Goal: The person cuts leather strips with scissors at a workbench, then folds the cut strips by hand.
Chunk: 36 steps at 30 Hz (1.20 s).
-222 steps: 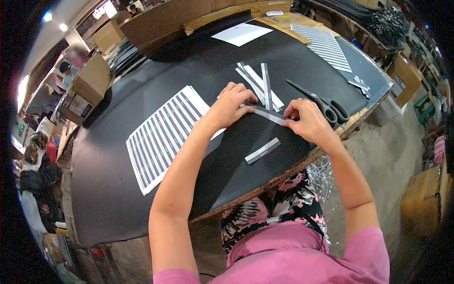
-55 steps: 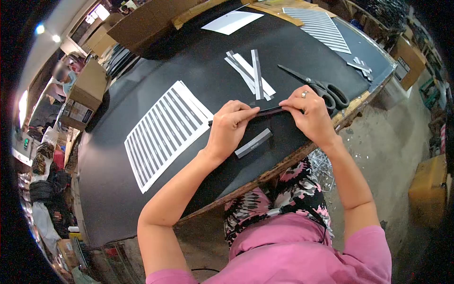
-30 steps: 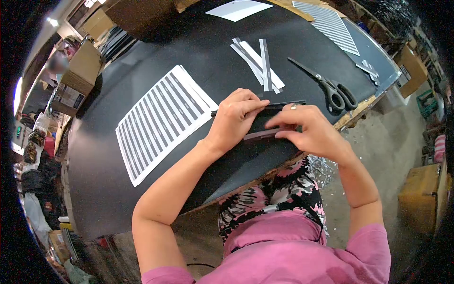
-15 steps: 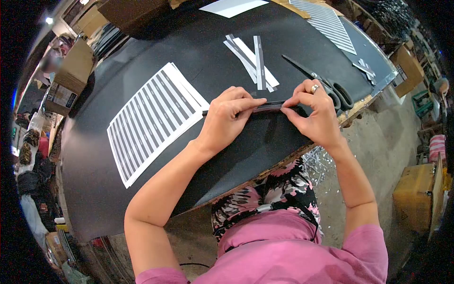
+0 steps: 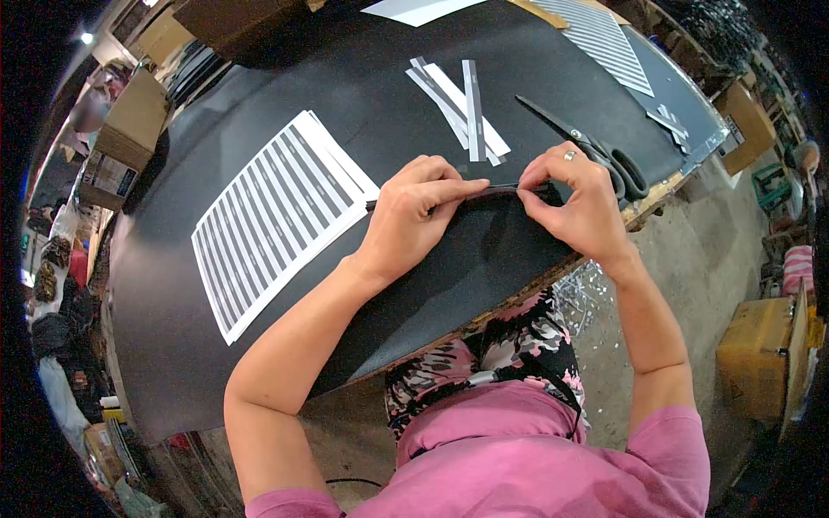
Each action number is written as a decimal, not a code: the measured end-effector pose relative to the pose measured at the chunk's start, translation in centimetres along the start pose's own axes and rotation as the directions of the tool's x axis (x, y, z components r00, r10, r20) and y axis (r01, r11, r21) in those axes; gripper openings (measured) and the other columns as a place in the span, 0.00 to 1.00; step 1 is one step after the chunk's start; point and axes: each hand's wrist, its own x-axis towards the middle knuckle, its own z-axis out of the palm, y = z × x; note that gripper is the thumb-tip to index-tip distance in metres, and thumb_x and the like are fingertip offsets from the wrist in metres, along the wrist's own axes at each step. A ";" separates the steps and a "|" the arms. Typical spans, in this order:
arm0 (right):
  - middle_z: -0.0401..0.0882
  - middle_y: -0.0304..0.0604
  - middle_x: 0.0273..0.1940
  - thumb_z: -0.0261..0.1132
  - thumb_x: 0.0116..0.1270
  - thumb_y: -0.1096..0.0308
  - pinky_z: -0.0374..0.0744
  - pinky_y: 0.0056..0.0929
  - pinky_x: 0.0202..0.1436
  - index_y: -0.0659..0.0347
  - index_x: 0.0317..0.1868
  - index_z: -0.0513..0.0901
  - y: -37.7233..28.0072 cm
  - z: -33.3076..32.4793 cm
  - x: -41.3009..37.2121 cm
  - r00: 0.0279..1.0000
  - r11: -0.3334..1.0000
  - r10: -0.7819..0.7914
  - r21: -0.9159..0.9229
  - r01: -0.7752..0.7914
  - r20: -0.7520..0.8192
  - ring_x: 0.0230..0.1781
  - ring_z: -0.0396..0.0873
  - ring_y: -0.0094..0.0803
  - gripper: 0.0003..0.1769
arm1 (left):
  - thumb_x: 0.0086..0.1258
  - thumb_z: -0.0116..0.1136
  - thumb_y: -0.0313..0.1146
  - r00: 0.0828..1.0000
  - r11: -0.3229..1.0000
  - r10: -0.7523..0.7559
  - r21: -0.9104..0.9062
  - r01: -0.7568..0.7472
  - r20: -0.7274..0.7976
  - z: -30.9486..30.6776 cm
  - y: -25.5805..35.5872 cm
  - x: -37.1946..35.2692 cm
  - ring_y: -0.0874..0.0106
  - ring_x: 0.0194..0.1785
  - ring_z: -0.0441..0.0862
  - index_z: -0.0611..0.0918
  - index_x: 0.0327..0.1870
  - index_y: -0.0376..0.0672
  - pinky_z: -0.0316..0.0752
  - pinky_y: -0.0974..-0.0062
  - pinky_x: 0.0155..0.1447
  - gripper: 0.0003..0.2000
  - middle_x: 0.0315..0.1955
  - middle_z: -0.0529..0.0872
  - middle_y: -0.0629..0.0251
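Observation:
Between my two hands stretches a narrow dark strip point(image 5: 503, 189), held low over the black table top. Fingers and thumb of my left hand point(image 5: 416, 207) pinch its left part, and a dark end pokes out beyond that hand. At the other end, my right hand point(image 5: 570, 197) grips it between thumb and fingertips; a ring is on one finger. Black-handled scissors point(image 5: 596, 147) lie just behind and beside my right hand, blades partly apart. Left of my left hand rests a stack of striped paper sheets point(image 5: 281, 224). Several cut paper strips point(image 5: 462, 108) lie crossed beyond both hands.
The black table point(image 5: 216, 380) has a worn wooden front edge close to my body. More striped sheets point(image 5: 604, 52) and loose strips point(image 5: 669, 125) lie at the far right. Cardboard boxes point(image 5: 129, 138) stand left, with another box point(image 5: 760, 350) on the right. Paper scraps point(image 5: 587, 298) litter the floor.
Both hands keep their pinch on the dark strip, which now looks thinner and turned more edge-on. My right hand has shifted very slightly. The sheets and scissors stay in place.

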 end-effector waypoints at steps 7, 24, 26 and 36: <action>0.80 0.43 0.28 0.69 0.46 0.76 0.76 0.36 0.41 0.61 0.25 0.79 0.0 -0.1 0.2 1.000 1.000 0.006 0.008 -0.006 0.020 0.36 0.78 0.42 0.06 | 0.56 0.63 0.18 1.000 1.000 0.009 0.004 -0.009 0.008 0.0 0.0 0.0 0.71 0.34 0.77 0.88 0.46 0.49 0.72 0.76 0.37 0.18 0.30 0.80 0.66; 0.81 0.41 0.29 0.66 0.47 0.80 0.75 0.22 0.36 0.62 0.29 0.80 -3.2 -5.4 1.0 0.999 0.999 0.045 -0.001 -0.045 -0.025 0.29 0.81 0.30 0.07 | 0.57 0.64 0.18 0.999 0.999 0.036 -0.006 -0.036 -0.003 0.0 -0.1 0.0 0.71 0.33 0.76 0.87 0.45 0.47 0.70 0.76 0.36 0.16 0.29 0.79 0.66; 0.79 0.41 0.28 0.65 0.46 0.81 0.75 0.22 0.35 0.62 0.28 0.80 -4.2 -6.7 1.6 1.000 0.995 -0.024 -0.100 0.024 0.007 0.29 0.80 0.29 0.07 | 0.58 0.64 0.19 0.999 0.999 0.036 -0.012 -0.037 -0.011 0.1 -0.2 -0.1 0.71 0.33 0.76 0.87 0.45 0.46 0.70 0.76 0.36 0.15 0.29 0.79 0.66; 0.76 0.47 0.30 0.63 0.48 0.77 0.72 0.42 0.44 0.62 0.26 0.77 -4.4 -2.9 1.4 0.853 0.971 -0.185 -0.041 0.235 0.488 0.38 0.75 0.46 0.04 | 0.58 0.64 0.19 1.000 1.000 0.014 -0.006 -0.014 -0.013 0.3 -0.2 -0.1 0.71 0.33 0.76 0.88 0.46 0.48 0.71 0.76 0.36 0.16 0.29 0.79 0.66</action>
